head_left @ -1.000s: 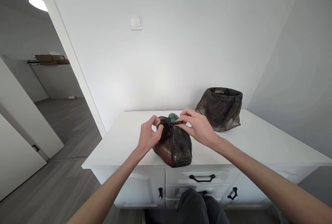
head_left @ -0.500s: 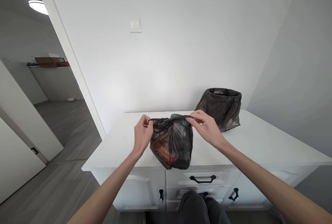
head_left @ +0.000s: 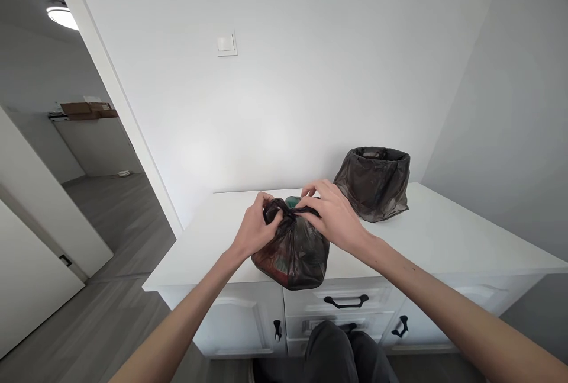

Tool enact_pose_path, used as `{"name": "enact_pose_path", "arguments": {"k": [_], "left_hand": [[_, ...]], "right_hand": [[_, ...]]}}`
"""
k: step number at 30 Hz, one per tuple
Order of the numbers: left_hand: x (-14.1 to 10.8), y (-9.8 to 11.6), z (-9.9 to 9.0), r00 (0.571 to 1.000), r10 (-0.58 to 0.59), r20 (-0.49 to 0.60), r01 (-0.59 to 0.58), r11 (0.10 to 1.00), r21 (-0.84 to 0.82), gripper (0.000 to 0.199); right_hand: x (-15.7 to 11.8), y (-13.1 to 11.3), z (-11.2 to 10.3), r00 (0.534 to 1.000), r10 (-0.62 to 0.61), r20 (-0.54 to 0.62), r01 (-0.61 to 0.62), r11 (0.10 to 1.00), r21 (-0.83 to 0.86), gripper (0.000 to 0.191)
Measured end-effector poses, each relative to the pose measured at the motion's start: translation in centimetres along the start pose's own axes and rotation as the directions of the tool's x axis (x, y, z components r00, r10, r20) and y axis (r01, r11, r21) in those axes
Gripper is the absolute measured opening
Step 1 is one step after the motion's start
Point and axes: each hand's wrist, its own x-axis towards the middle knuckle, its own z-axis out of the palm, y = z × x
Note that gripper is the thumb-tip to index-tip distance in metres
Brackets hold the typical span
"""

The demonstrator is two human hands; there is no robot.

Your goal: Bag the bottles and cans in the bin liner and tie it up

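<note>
A filled black plastic bag (head_left: 302, 258) rests at the front edge of the white cabinet top, its thin film letting red and green contents show through. Its neck is gathered into a twist or knot at the top. My left hand (head_left: 258, 226) pinches a loop of the neck on the left side. On the other side, my right hand (head_left: 331, 211) grips the gathered plastic near the knot, some of its fingers raised. Part of the neck is hidden behind my fingers.
Behind my right hand stands a bin lined with a black bag (head_left: 375, 184), against the wall. The white cabinet (head_left: 444, 247) has black handles below its top. A light switch (head_left: 227, 44) is on the wall. At left a doorway opens onto a grey floor.
Both hands have come closer together over the bag. The neck, stretched out between them before, is now bunched at the middle, with a loop at my left hand.
</note>
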Motion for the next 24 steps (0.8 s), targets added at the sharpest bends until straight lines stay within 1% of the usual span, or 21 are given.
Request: {"name": "enact_pose_path", "arguments": {"k": [2,3,5,6,7,10,14,17,19,20,24], "left_hand": [[0.0,0.1,-0.1,0.999,0.031,0.01,-0.031,0.999,-0.031,0.029],[0.1,0.2,-0.1,0.999,0.038,0.003,-0.038,0.998,-0.045,0.03],[0.2,0.4,-0.2,0.999,0.026,-0.027,-0.028,0.999,-0.042,0.022],[0.3,0.4,-0.3,0.999,0.011,-0.05,-0.013,0.999,-0.029,0.018],[0.3,0.5,-0.3,0.997,-0.008,-0.076,0.006,1.0,-0.023,0.019],[0.5,0.4,-0.3,0.983,-0.082,-0.163,0.071,0.995,-0.071,0.027],[0.6,-0.1,-0.5,0.958,-0.174,-0.227,0.138,0.977,-0.164,0.029],[0.7,-0.7,-0.7,0.936,-0.251,-0.247,0.175,0.94,-0.291,0.028],[0.8,-1.1,-0.7,0.911,-0.326,-0.254,0.213,0.897,-0.387,0.027],[0.8,-1.3,-0.8,0.895,-0.366,-0.255,0.236,0.873,-0.426,0.026],[0.9,-2.6,-1.3,0.816,-0.531,-0.227,0.324,0.746,-0.581,0.027]], "right_hand": [[-0.1,0.2,-0.2,0.999,0.043,-0.019,-0.042,0.996,0.084,0.012],[-0.1,0.3,-0.4,0.997,0.068,-0.022,-0.065,0.989,0.132,0.012],[-0.2,0.5,-0.7,0.992,0.128,-0.015,-0.121,0.966,0.229,0.011],[-0.3,0.6,-0.9,0.987,0.161,-0.005,-0.153,0.95,0.274,0.012],[-0.4,0.6,-1.0,0.981,0.192,0.005,-0.184,0.933,0.31,0.012],[-0.7,0.8,-1.4,0.965,0.261,0.018,-0.249,0.895,0.369,0.015],[-1.2,1.3,-1.8,0.946,0.322,-0.045,-0.277,0.871,0.406,0.021],[-1.5,1.8,-2.2,0.913,0.397,-0.095,-0.314,0.831,0.46,0.025],[-1.7,1.9,-2.3,0.881,0.463,-0.097,-0.35,0.775,0.526,0.027],[-1.8,1.9,-2.4,0.859,0.504,-0.088,-0.37,0.732,0.573,0.027],[-2.4,2.0,-2.4,0.747,0.664,-0.014,-0.426,0.494,0.758,0.031]]}}
